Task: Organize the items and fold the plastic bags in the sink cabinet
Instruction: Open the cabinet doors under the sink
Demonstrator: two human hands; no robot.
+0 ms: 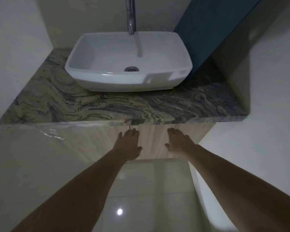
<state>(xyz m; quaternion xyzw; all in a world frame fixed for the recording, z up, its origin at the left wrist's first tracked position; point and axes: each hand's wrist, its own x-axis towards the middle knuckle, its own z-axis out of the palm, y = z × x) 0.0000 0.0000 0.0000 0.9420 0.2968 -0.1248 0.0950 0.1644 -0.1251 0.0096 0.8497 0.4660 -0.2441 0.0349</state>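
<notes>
A: What's on the left?
B: A white wall and the left end of the counter, grey swirled stone; below it the cabinet, pale wood grain, its fronts shut with a thin dark seam under the counter edge.

A: And the left hand?
B: The left hand lies against the cabinet front just below the counter edge, fingers straight and a little spread, holding nothing; the fingertips are at the seam.

A: In the middle?
B: A white basin stands on the counter, far side, with a chrome tap over it and a drain in its floor.

A: The right hand?
B: The right hand is near the left one, also flat on the cabinet front, fingers straight, gripping nothing.

A: Further right?
B: A dark teal panel beside the basin; then white wall; glossy floor near us. No bags in view.
</notes>
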